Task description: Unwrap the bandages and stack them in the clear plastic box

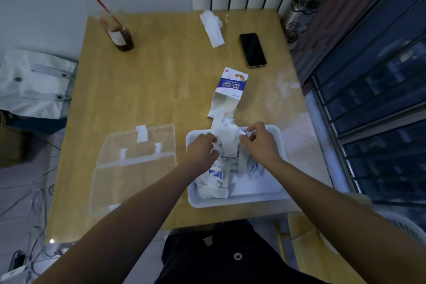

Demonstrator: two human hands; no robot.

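Both my hands were above the far part of the white tray (237, 202). My left hand (201, 148) pinched one edge of a white bandage strip (227, 143). My right hand (261, 143) pinched the other edge, with the fingers curled on the paper. The strip hung between them, over a pile of loose wrappers (213, 182) lying in the tray. The clear plastic box (136, 163) lay open on the wooden table (161, 90), just beside the tray at my left. I could not tell if any bandage was inside it. Beyond the tray lay the opened bandage carton (231, 86). Farther away were a dark phone (252, 50), a crumpled white paper (212, 27) and a cup with a red straw (119, 37).
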